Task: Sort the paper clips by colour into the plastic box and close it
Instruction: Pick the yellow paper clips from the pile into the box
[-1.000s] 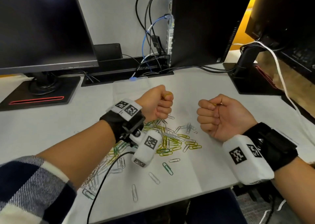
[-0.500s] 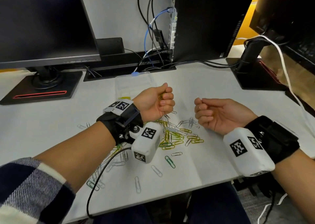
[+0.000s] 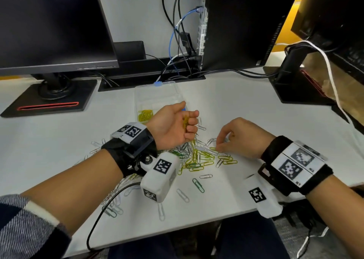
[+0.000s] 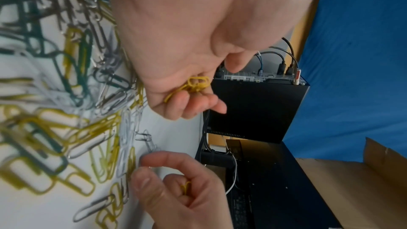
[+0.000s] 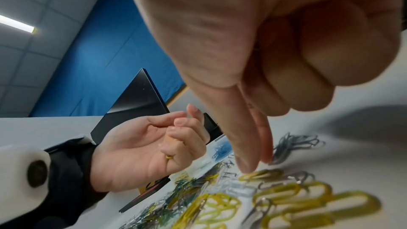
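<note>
desk [image 3: 226, 93]: white | wall [image 3: 137, 12]: grey | partition [image 5: 105, 44]: blue | ceiling light [image 5: 17, 23]: lit

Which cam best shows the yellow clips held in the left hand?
Left wrist: the yellow clips sit sharp under the left hand's curled fingers. Head view shows only a small yellow sliver in its grip. Right wrist view shows just one yellow bit between the fingers.

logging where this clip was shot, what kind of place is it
Most likely an office desk or computer workstation: a monitor on its stand, a small desktop computer with a tangle of cables, and paper clips spread on the white desk.
</note>
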{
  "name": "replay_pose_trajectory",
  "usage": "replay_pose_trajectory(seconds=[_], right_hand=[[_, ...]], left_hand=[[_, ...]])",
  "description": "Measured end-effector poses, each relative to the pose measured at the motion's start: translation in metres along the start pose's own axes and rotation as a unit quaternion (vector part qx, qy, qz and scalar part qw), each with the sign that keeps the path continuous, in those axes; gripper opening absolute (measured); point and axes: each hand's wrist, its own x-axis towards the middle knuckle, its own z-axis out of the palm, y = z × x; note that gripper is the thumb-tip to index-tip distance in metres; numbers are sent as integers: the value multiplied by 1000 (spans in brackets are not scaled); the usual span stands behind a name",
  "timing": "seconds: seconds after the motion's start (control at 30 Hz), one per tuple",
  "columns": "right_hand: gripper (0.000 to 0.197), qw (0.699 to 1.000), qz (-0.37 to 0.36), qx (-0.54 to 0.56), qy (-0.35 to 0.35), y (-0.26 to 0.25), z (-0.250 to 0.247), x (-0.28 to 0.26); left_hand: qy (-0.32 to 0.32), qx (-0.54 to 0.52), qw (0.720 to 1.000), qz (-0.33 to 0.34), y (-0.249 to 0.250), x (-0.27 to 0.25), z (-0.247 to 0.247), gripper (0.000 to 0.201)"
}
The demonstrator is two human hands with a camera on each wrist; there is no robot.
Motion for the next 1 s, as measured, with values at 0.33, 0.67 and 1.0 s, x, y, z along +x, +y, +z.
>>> replay_pose_trajectory(seconds=[0.33, 0.67, 1.0], right_hand=[[6, 999, 30, 17, -40, 0, 0, 4], [28, 955, 112, 267, -68, 8, -23, -4], [16, 656, 117, 723, -182, 21, -21, -34]], left_hand=[[-4, -72, 997, -32, 1, -5, -2, 59], [103, 304, 947, 16, 8, -9, 5, 29], [20, 809, 576, 117, -26, -8, 36, 7]])
